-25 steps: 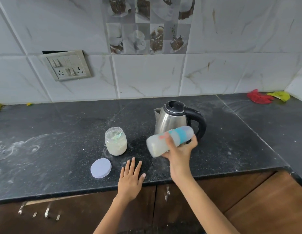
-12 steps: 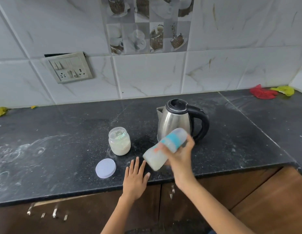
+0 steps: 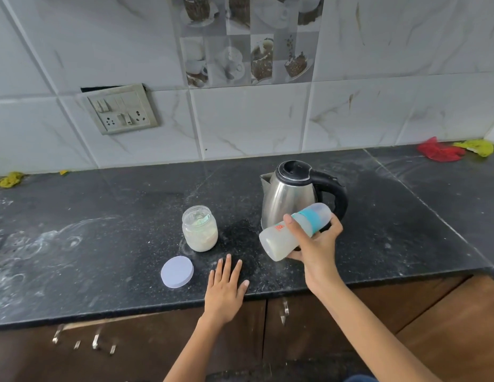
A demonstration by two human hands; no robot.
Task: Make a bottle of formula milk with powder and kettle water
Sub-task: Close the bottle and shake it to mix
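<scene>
Black speckled stone forms the worktop (image 3: pixel 102 244), which is smeared with pale powder marks, most heavily toward its left side. A capped feeding bottle (image 3: pixel 292 232) is gripped by the right hand (image 3: pixel 314 249) above the worktop, in front of the kettle. The bottle is held tilted almost on its side, with its base toward the left and lower, and its clear cap and blue collar toward the right and higher. Milky white liquid is seen inside it. The thumb is laid over the top of the bottle and the fingers (image 3: pixel 335 227) are curled round its far side.

The left hand (image 3: pixel 226 288) is laid flat on the worktop near its front edge, palm down, with its fingers straight and slightly spread; nothing is held by it.

A stainless steel kettle (image 3: pixel 290 197) with a black lid and black handle is stood upright behind the bottle, its handle turned to the right. A glass powder jar (image 3: pixel 200 230) is stood open to the left of the kettle, partly filled with pale powder. Its white lid (image 3: pixel 176 271) is laid flat on the worktop, nearer the front edge and just left of the left hand.

A switch plate (image 3: pixel 121 111) is fixed to the tiled wall behind. Red and yellow cloths (image 3: pixel 444 151) are seen at the far right corner.
</scene>
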